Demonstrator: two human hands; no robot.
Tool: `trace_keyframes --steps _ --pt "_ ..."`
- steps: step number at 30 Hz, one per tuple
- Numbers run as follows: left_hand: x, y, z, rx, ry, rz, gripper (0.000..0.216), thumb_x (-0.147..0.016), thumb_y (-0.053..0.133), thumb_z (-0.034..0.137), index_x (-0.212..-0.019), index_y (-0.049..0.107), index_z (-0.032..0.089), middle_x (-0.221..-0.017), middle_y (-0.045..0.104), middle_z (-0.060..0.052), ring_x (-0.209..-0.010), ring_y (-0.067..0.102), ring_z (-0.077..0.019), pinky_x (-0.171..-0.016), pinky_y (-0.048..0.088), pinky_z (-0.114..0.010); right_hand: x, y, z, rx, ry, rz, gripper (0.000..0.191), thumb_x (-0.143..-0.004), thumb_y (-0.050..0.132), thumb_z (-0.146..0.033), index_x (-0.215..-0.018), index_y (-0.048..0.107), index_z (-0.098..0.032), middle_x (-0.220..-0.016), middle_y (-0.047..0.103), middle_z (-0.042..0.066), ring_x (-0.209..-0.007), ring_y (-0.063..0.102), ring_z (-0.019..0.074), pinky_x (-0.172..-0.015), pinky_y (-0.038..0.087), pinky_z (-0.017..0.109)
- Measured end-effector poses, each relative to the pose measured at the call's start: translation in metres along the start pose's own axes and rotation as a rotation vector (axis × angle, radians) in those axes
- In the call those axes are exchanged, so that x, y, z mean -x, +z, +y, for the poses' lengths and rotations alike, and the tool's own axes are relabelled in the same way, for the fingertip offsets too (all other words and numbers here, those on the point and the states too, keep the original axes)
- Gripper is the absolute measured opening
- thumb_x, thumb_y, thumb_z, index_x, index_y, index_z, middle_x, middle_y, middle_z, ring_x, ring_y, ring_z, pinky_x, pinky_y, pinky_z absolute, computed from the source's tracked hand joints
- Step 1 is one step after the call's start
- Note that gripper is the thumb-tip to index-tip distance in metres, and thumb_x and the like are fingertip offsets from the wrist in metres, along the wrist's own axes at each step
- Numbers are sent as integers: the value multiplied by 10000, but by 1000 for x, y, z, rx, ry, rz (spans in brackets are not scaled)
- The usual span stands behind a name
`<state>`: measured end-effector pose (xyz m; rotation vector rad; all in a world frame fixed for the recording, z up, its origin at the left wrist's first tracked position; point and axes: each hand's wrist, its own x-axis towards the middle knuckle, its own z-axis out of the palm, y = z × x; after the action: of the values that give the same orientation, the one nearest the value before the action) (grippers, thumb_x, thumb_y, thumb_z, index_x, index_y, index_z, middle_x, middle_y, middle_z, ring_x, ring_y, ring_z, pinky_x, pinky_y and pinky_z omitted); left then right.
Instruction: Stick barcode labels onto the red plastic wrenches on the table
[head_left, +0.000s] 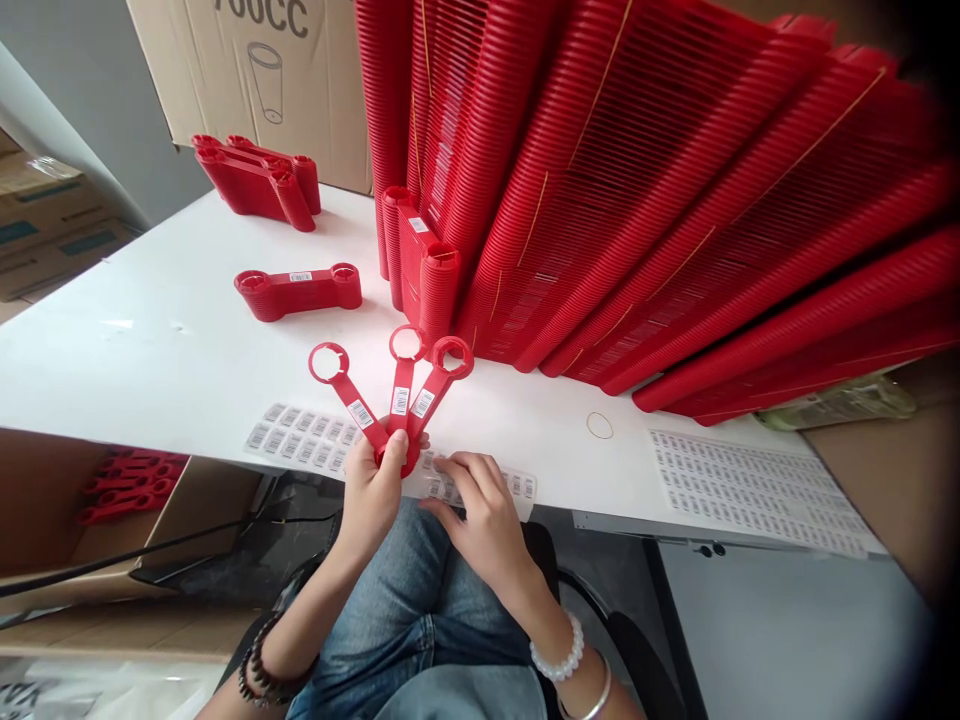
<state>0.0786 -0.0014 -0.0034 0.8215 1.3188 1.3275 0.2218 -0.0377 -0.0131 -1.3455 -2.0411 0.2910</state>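
Observation:
My left hand (pixel 377 490) is closed around the lower ends of several red plastic ring-ended holders (pixel 400 402), spread like a fan. Three of their ring ends point away from me, and a white barcode label sits on each of the three arms in view. Just to the right, my right hand (pixel 484 510) bends over a sheet of barcode labels (pixel 523 487) at the table's front edge. Its thumb and forefinger are apart at the sheet, with nothing visible between them. More of the label sheet (pixel 300 437) shows left of my left hand.
Tall stacks of red holders (pixel 637 190) bound with rubber bands fill the back right. Smaller stacks stand at the left (pixel 300 290) and back left (pixel 259 180). Another label sheet (pixel 757 490) lies right, near a loose rubber band (pixel 599 425). An open carton (pixel 187 510) holds red pieces.

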Motion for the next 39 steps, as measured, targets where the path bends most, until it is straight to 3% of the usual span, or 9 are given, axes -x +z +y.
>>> trace_keyframes --steps 12,17,20,26,31,39 --pt "6 -13 -1 25 -50 64 394 -793 621 516 -847 662 127 -691 702 -38 -651 651 -150 -632 518 -241 -4 2 -9 -33 43 3 119 -865 690 -151 -974 646 -169 -932 660 69 -909 594 235 -803 539 378" --pt "13 -14 -1 53 4 136 363 -800 631 493 -833 646 131 -708 704 -34 -635 634 -135 -623 510 -230 -5 5 -7 -16 -97 -30 104 -927 564 -97 -963 648 -145 -927 661 87 -891 585 232 -782 540 374" --pt "13 -9 0 117 36 93 349 -814 627 487 -849 648 140 -732 721 -40 -673 658 -145 -624 524 -228 -7 8 -5 -37 -158 -10 141 -952 512 -100 -957 648 -137 -910 659 93 -889 589 230 -776 547 373" --pt "10 -1 -10 213 60 -2 363 -784 679 504 -834 674 144 -717 734 -33 -645 660 -130 -605 537 -207 -7 12 -5 -98 -105 40 158 -936 516 -73 -898 643 -160 -891 662 80 -863 597 222 -752 551 367" --pt "8 0 -16 236 98 4 364 -783 684 509 -818 668 148 -721 738 -30 -642 664 -123 -595 527 -193 -8 11 -5 -161 -81 46 149 -930 562 -105 -830 646 -175 -854 655 62 -847 593 210 -742 548 357" --pt "8 2 -12 159 79 13 382 -804 666 523 -862 661 145 -744 728 -35 -677 651 -123 -629 507 -203 3 1 -6 -133 -234 70 177 -917 539 -27 -867 634 -168 -860 659 59 -844 575 191 -747 536 339"
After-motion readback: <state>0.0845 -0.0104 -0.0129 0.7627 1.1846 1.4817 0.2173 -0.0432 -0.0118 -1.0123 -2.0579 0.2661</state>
